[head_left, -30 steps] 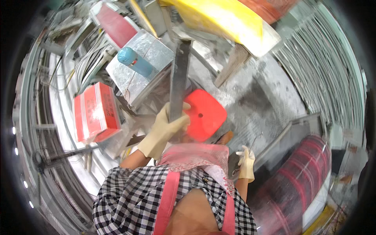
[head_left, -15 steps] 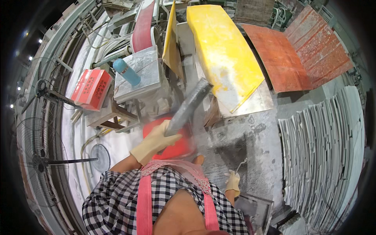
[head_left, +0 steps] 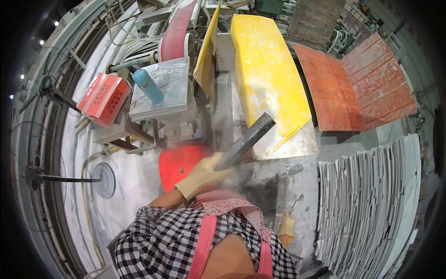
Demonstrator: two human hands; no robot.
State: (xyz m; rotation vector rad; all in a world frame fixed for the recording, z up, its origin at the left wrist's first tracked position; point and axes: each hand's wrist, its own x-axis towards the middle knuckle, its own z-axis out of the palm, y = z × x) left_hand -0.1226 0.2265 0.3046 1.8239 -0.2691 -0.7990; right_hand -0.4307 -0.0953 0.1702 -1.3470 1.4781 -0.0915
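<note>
My left hand (head_left: pixel 204 173), in a cream work glove, is closed round the lower end of a long dark grey bar (head_left: pixel 246 142). The bar slants up and to the right in front of me, its far end overlapping the yellow-topped surface. Below and behind that hand is a red stool seat (head_left: pixel 175 163) with a small hole in it. My right hand (head_left: pixel 287 226), gloved alike, hangs low at my right side. It grips a thin metal tool with a curved tip (head_left: pixel 295 202); its exact kind is too small to make out.
A blue bottle (head_left: pixel 149 87) stands on a metal-topped table (head_left: pixel 169 86), beside a red carton (head_left: pixel 104 99) on a wooden stool. Ahead lies a yellow panel (head_left: pixel 267 79), with orange boards (head_left: pixel 330 86) farther right. Stacked slabs (head_left: pixel 371 200) stand at my right; fans (head_left: pixel 37 179) at my left.
My left hand and the bar have swung right and down relative to the stool. My body has turned slightly, and my right hand has shifted a little right and lower.
</note>
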